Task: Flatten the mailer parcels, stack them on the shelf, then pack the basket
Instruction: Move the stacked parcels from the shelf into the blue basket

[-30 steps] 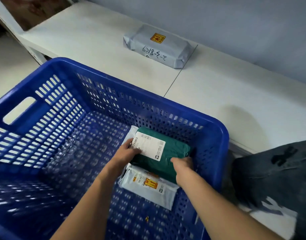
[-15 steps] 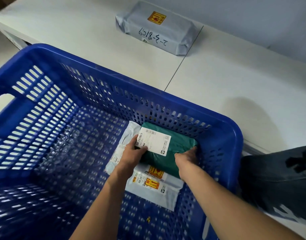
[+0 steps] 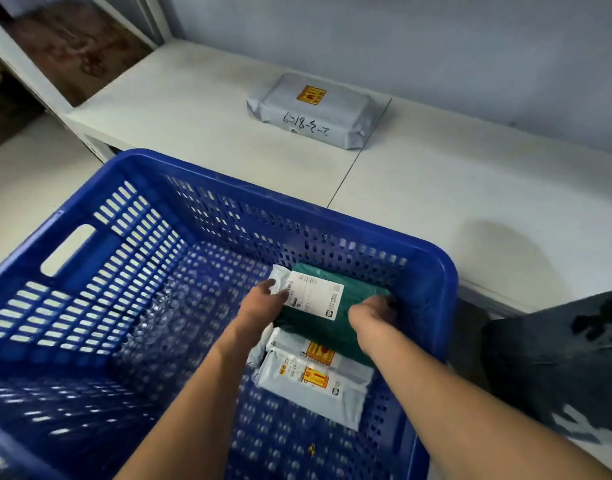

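Observation:
A big blue slotted basket [image 3: 432, 271] fills the lower left of the head view. In its far right corner a green mailer parcel [image 3: 318, 323] with a white label lies on top of grey-white mailer parcels [image 3: 315, 386]. My left hand [image 3: 263, 306] grips the green parcel's left end and my right hand [image 3: 373, 313] grips its right end. One grey mailer parcel [image 3: 315, 109] with handwritten numbers and an orange sticker rests on the white shelf [image 3: 193, 109] behind the basket.
A seam runs across the shelf board beside the grey parcel. A white upright post [image 3: 24, 67] stands at the left, with a brown panel behind it. My dark trouser leg [image 3: 557, 368] is at the right, beside the basket.
Both hands stay on the green parcel in the basket corner. The camera has tilted up, so the shelf and its grey parcel sit lower in view.

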